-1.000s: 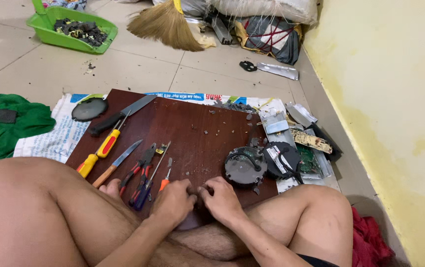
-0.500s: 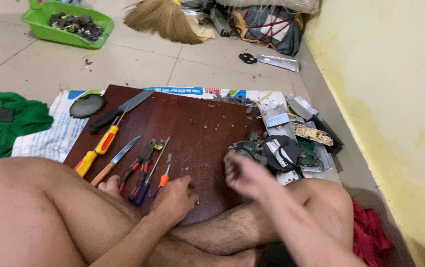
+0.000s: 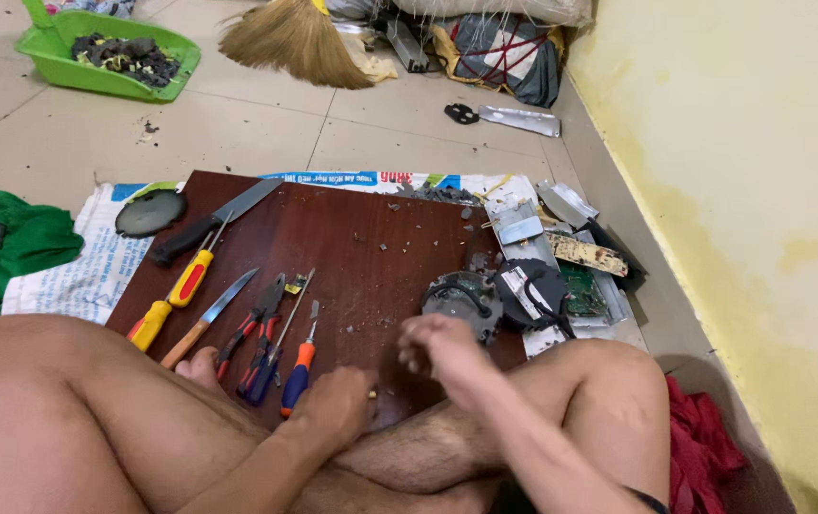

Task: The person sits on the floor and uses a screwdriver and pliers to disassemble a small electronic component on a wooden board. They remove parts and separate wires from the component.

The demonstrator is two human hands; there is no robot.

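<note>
Here your left hand (image 3: 338, 407) rested curled on the near edge of the brown board (image 3: 352, 247), pinching a small pale bit; your right hand (image 3: 439, 346) was blurred, fingers loosely bent, grip unclear, just beside the round dark motor part (image 3: 461, 297).

On the brown wooden board (image 3: 352, 238): 2 steel-bladed knives (image 3: 214, 221), 3 screwdrivers (image 3: 180, 286), 1 red-handled pliers (image 3: 252, 324), 1 round grey motor part (image 3: 461, 300).

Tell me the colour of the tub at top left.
Bright green tub, seen in the head view.
</note>
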